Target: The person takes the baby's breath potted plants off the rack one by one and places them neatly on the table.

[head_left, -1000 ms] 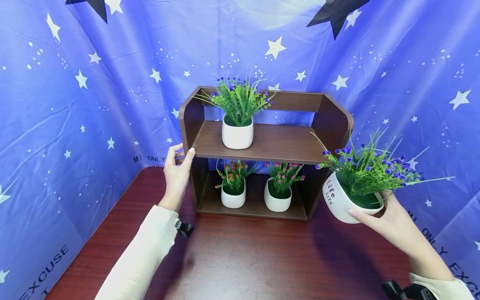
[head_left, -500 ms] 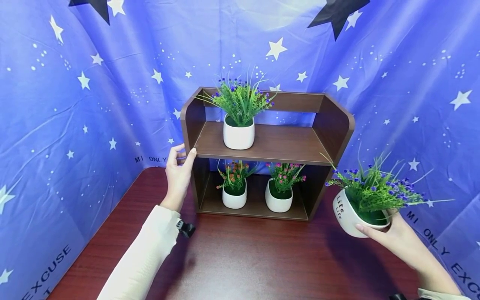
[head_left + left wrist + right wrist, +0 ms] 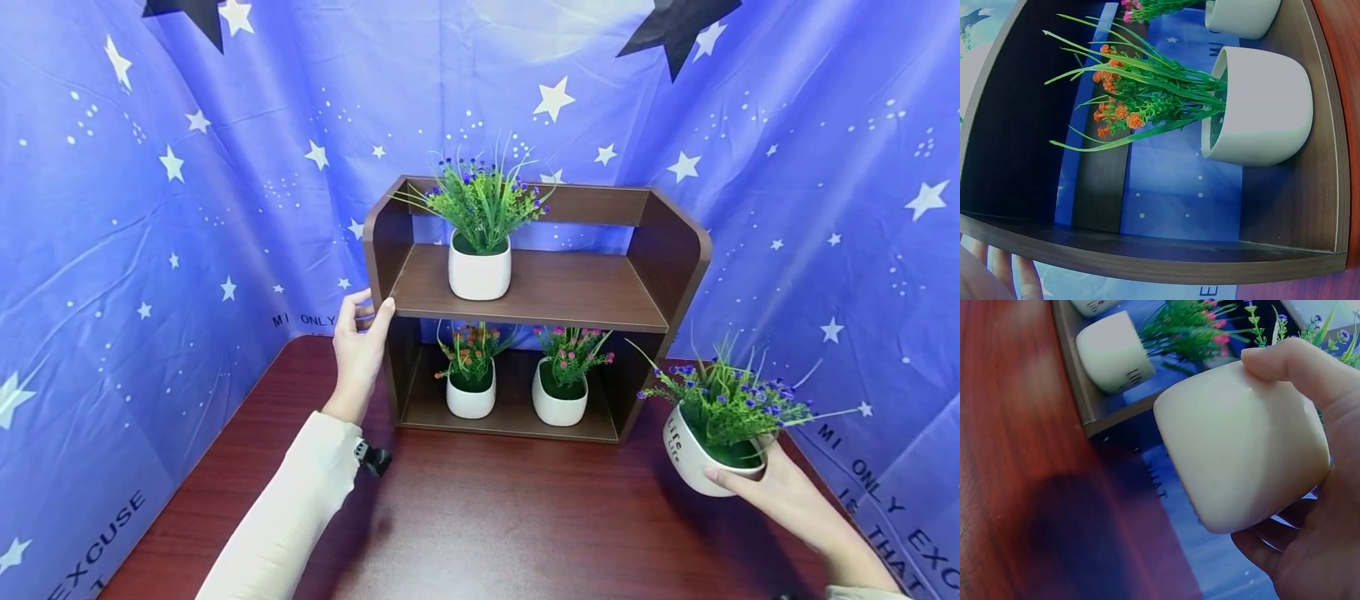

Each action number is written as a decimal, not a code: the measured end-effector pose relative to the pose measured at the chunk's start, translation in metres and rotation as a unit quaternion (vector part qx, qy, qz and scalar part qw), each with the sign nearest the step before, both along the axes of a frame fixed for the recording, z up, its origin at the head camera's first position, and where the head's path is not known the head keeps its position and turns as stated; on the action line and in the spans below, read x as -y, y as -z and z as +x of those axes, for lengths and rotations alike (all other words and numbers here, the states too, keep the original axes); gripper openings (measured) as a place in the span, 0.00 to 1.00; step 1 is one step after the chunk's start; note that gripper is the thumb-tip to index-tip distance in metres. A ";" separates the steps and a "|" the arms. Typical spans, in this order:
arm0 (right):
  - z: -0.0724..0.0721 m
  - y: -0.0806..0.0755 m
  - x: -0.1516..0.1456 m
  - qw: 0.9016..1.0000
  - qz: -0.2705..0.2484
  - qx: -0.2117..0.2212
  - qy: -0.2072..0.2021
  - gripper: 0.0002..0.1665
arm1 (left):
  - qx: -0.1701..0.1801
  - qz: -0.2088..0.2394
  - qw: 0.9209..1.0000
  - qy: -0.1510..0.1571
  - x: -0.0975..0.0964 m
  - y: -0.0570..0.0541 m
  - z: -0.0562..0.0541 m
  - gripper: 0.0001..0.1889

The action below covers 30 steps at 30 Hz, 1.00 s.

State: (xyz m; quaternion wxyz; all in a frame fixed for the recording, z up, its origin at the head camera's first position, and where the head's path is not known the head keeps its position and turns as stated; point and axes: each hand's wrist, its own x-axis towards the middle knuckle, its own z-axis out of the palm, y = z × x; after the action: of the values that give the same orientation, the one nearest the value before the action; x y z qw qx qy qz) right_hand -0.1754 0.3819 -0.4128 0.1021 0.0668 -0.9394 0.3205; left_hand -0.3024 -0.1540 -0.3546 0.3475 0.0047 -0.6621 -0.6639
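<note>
My right hand (image 3: 783, 492) grips a white pot (image 3: 1241, 450) lettered "Life", thumb over the rim side and fingers round the far side. Purple flowers and long green blades (image 3: 731, 400) fill this potted plant, which leans slightly and hangs above the table, right of the shelf. My left hand (image 3: 358, 354) holds the left side panel of the brown two-tier shelf (image 3: 570, 287); its thumb lies on the front edge, its fingers on the outer side. A purple potted plant (image 3: 480, 275) stands on the upper tier. Below stand an orange-flowered one (image 3: 1266, 106) and a pink-flowered one (image 3: 561, 402).
The shelf stands on a reddish-brown table (image 3: 480, 517). A blue cloth with stars (image 3: 247, 208) hangs round the back and both sides, close to the table's edges.
My right hand has carried the purple potted plant downward, first drifting right and then slightly back left, away from the shelf's side. My left hand keeps its place on the side panel.
</note>
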 end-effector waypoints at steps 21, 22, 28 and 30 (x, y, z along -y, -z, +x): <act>0.013 0.033 -0.049 0.991 -0.021 0.130 0.002 0.59 | 0.008 -0.002 1.000 -0.006 -0.001 -0.001 0.001 0.19; 0.013 0.034 -0.051 0.990 -0.026 0.139 0.000 0.59 | 0.008 -0.002 1.000 -0.006 -0.001 -0.001 0.001 0.19; 0.011 0.040 -0.065 0.984 -0.047 0.170 -0.011 0.59 | 0.006 -0.003 1.000 -0.005 0.000 -0.001 0.001 0.19; 0.009 0.043 -0.069 0.984 -0.047 0.170 -0.011 0.59 | 0.006 -0.003 1.000 -0.002 0.000 0.000 0.000 0.20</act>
State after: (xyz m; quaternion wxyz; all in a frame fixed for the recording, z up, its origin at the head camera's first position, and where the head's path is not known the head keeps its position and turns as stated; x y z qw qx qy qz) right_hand -0.1661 0.4508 -0.4555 -0.0599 0.0164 -0.9261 0.3722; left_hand -0.3020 -0.1537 -0.3542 0.3449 0.0089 -0.6662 -0.6612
